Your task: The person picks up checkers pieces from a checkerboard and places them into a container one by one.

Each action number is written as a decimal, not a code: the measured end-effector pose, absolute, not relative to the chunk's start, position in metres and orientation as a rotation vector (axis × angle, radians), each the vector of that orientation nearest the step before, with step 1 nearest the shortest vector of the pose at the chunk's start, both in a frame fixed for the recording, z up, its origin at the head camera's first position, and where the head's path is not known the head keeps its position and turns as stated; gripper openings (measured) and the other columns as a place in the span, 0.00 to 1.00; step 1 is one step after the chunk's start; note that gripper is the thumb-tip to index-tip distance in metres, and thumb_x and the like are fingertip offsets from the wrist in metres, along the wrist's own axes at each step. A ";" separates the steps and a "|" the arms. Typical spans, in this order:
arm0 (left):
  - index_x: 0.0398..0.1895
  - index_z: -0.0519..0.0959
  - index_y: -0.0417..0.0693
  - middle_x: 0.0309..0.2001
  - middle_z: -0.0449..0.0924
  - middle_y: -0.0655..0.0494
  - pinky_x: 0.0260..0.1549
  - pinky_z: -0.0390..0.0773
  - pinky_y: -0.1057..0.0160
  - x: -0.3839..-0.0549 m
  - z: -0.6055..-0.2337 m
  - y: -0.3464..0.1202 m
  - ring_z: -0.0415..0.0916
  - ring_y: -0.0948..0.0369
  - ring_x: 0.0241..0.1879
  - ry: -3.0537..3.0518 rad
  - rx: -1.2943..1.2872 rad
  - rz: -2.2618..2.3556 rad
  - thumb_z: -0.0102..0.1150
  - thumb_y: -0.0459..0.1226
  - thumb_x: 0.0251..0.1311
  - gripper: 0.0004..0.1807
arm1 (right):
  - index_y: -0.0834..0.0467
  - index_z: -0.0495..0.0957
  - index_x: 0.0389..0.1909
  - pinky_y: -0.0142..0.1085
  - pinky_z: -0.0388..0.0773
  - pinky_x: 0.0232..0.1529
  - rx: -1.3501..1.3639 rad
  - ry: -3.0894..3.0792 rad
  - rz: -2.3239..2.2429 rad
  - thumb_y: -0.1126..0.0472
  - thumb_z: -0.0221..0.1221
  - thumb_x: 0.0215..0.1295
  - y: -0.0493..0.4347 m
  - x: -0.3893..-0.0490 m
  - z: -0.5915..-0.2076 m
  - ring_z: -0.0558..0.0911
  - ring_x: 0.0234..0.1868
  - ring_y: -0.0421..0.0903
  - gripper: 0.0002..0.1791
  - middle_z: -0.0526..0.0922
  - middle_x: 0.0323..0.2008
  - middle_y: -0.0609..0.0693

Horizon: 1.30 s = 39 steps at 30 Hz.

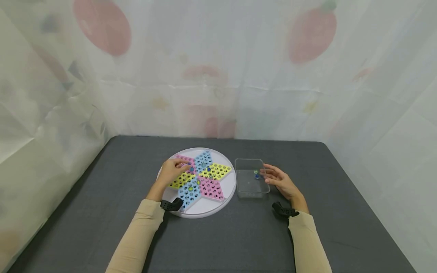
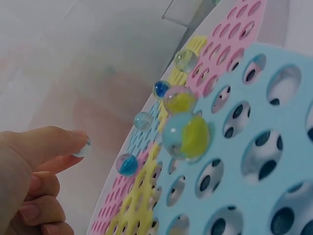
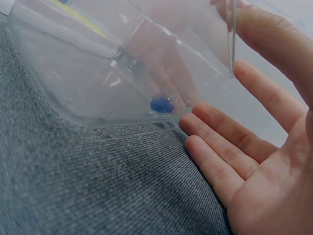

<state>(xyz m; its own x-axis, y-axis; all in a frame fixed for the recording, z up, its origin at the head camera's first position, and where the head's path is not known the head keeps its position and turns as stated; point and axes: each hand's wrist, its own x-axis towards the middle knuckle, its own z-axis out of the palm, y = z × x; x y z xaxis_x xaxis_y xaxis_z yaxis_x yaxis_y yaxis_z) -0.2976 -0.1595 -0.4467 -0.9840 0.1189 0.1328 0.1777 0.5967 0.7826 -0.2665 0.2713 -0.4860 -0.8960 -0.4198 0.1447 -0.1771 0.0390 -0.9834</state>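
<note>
Marble (image 2: 85, 150) pinched between the left hand's (image 1: 172, 171) thumb and forefinger, other fingers curled; placing it seems the step underway, calling for careful alignment with a hole. Beneath that hand lies the star board (image 1: 229, 187). Beyond, at the clear box (image 1: 252, 194), the right hand (image 1: 282, 184) touches its wall, fingers nearly straight, gripping nothing.

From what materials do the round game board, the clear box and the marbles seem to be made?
Game board: probably moulded plastic, smooth and fairly matt; its holes are clean and regular.
Marbles: apparently polished glass; they shine, with colour visible inside.
Box: likely rigid plastic, clear and glossy; marbles show through, though glass is possible.
</note>
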 end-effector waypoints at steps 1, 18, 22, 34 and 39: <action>0.48 0.83 0.36 0.15 0.54 0.62 0.18 0.55 0.71 -0.297 -0.446 -0.159 0.51 0.67 0.16 -2.744 -0.258 -1.359 0.63 0.39 0.60 0.17 | 0.69 0.50 0.73 0.23 0.75 0.55 -0.619 2.126 -1.962 0.67 0.55 0.68 0.271 -0.266 -0.486 0.76 0.60 0.30 0.37 0.69 0.65 0.61; 0.45 0.84 0.37 0.17 0.56 0.60 0.20 0.57 0.71 -0.288 -0.429 -0.136 0.52 0.68 0.18 -2.677 -0.415 -1.372 0.64 0.37 0.59 0.15 | 0.68 0.51 0.72 0.23 0.75 0.55 -0.657 2.108 -1.982 0.68 0.54 0.68 0.269 -0.265 -0.484 0.76 0.60 0.31 0.36 0.74 0.61 0.48; 0.47 0.84 0.38 0.16 0.54 0.61 0.19 0.56 0.70 -0.286 -0.426 -0.129 0.49 0.67 0.16 -2.677 -0.464 -1.400 0.64 0.39 0.60 0.16 | 0.67 0.51 0.73 0.23 0.75 0.55 -0.636 2.114 -1.976 0.67 0.55 0.68 0.270 -0.266 -0.485 0.76 0.60 0.31 0.36 0.73 0.63 0.52; 0.44 0.85 0.40 0.16 0.52 0.60 0.20 0.54 0.71 -0.278 -0.421 -0.105 0.48 0.66 0.17 -2.653 -0.554 -1.431 0.65 0.38 0.58 0.13 | 0.68 0.50 0.73 0.23 0.75 0.55 -0.634 2.101 -1.974 0.66 0.56 0.68 0.272 -0.266 -0.486 0.76 0.60 0.31 0.37 0.74 0.60 0.43; 0.44 0.85 0.42 0.17 0.54 0.60 0.21 0.55 0.71 -0.274 -0.420 -0.097 0.49 0.66 0.18 -2.646 -0.594 -1.462 0.65 0.39 0.58 0.13 | 0.67 0.50 0.73 0.23 0.74 0.55 -0.636 2.102 -1.971 0.66 0.55 0.68 0.271 -0.265 -0.486 0.76 0.60 0.31 0.36 0.74 0.61 0.44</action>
<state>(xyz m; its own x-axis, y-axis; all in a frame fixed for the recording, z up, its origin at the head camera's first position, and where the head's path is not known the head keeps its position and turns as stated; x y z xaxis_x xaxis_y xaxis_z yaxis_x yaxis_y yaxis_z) -0.2742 -0.0971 -0.4201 -0.9239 0.3017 0.2352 0.3597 0.4759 0.8026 -0.2654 0.2711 -0.4855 -0.8898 -0.4310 0.1500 -0.1773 0.0236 -0.9839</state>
